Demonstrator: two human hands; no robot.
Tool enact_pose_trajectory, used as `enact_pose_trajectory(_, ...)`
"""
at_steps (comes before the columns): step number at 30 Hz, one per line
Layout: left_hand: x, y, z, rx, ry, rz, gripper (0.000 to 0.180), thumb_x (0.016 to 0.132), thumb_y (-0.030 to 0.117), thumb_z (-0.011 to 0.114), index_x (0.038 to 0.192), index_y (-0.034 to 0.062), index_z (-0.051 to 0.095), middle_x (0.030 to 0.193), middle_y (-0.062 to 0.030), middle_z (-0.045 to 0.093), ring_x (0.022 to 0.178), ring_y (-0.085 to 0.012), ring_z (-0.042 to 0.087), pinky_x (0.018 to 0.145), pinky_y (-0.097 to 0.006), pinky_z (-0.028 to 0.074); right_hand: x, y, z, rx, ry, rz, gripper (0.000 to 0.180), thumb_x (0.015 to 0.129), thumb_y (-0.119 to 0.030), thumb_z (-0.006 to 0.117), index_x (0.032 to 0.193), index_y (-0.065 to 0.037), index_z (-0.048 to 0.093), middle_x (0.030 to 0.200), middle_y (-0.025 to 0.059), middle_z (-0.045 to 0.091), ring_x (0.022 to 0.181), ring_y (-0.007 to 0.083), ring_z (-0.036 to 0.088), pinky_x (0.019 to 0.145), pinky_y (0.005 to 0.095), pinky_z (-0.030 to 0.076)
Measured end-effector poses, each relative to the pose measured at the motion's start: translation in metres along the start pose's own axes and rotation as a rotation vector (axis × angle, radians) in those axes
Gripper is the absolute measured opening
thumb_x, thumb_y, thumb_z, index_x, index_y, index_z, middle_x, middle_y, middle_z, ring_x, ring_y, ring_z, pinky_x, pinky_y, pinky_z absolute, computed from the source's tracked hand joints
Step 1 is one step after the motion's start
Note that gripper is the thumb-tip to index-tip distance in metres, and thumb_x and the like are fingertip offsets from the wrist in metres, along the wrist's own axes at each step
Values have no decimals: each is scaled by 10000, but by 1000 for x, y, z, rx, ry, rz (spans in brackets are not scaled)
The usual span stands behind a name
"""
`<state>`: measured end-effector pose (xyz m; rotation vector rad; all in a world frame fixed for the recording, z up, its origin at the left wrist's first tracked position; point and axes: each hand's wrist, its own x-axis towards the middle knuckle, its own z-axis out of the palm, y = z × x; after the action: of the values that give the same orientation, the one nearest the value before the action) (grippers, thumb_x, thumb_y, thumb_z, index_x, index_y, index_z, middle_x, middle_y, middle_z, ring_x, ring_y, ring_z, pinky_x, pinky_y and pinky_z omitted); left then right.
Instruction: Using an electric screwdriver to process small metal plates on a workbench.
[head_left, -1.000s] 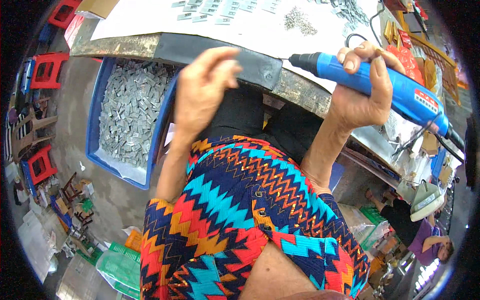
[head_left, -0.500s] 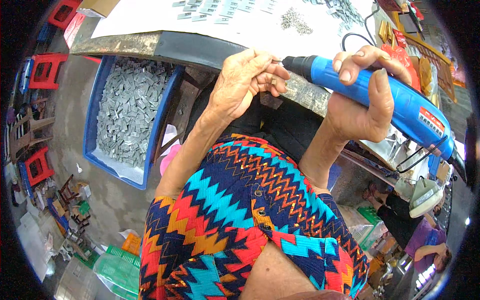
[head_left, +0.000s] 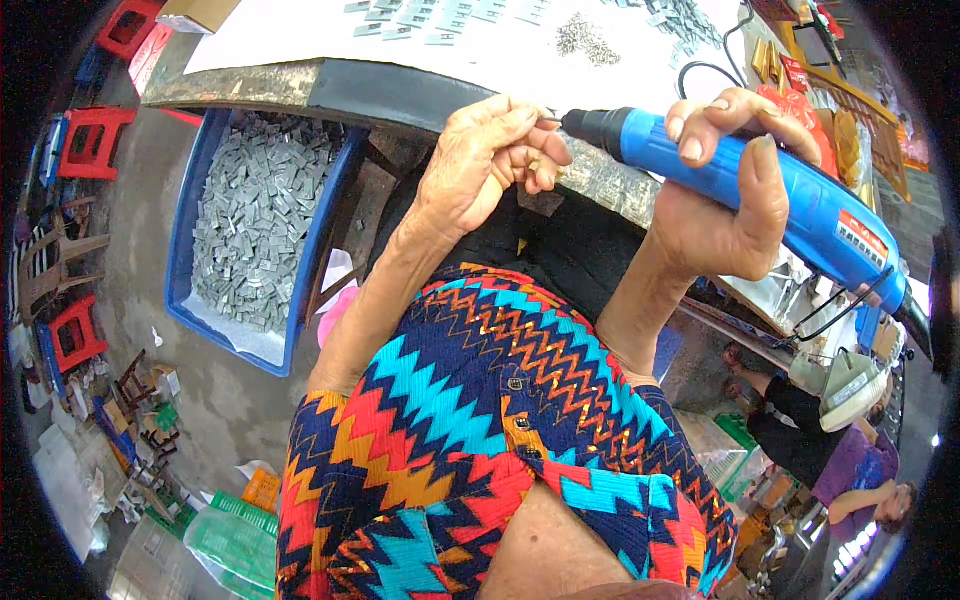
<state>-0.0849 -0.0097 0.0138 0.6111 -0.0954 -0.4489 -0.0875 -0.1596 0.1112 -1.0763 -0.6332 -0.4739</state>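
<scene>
My right hand (head_left: 735, 190) is wrapped round a blue electric screwdriver (head_left: 800, 215) with a black nose, held sideways with its tip pointing left. My left hand (head_left: 500, 155) meets that tip, thumb and forefinger pinched at the thin bit (head_left: 557, 119). Its other fingers are curled in, and something tiny and brassy shows among them. What the pinch holds is too small to make out. Both hands are at the near edge of the table. Beyond them, on white paper, lie a heap of tiny metal pieces (head_left: 588, 42) and rows of flat grey parts (head_left: 420, 20).
A blue bin (head_left: 178, 240) full of grey metal parts stands left, below the table edge (head_left: 390, 92). More grey parts (head_left: 685, 22) are piled at the back right, near a black cable (head_left: 690, 75). Red stools (head_left: 95, 143) stand far left. Another person (head_left: 855, 475) is at the lower right.
Both hands stay at the same spot, the left shifting slightly left and its curled fingers moving a little. The screwdriver tip moves barely left. The other person at the right has shifted slightly.
</scene>
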Motion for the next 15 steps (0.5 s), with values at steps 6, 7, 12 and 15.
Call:
enact_pose_trajectory(6,0,-1,0,-44,-26,-12,238,904,190,446,919,-35,524,720,-160,602,521,-152,553,469,-223,442,-1,-1,-1,25,-18,0,286,780,-112,457,1037,-18,541,851,216,553,618,201,493,618,366,381)
enact_pose_trajectory(7,1,-2,0,-46,-27,-13,238,904,190,446,919,-35,524,720,-160,602,521,-152,553,469,-223,442,-1,-1,0,22,-17,0,286,780,-112,457,1037,-18,541,851,216,553,618,201,493,618,366,381)
enact_pose_trajectory(12,3,-4,-5,-13,-75,-10,211,893,179,467,937,-15,536,740,-157,603,523,-151,533,461,-212,431,0,1,3,150,102,-32,232,755,-5,487,975,67,509,784,226,568,560,210,530,571,373,455)
enact_pose_trajectory(15,5,-5,-8,-36,-95,-14,212,894,181,466,936,-13,539,742,-158,604,524,-156,535,468,-220,433,-1,-2,-2,-16,17,10,275,786,-114,467,1028,-12,548,859,206,555,615,187,483,610,348,371)
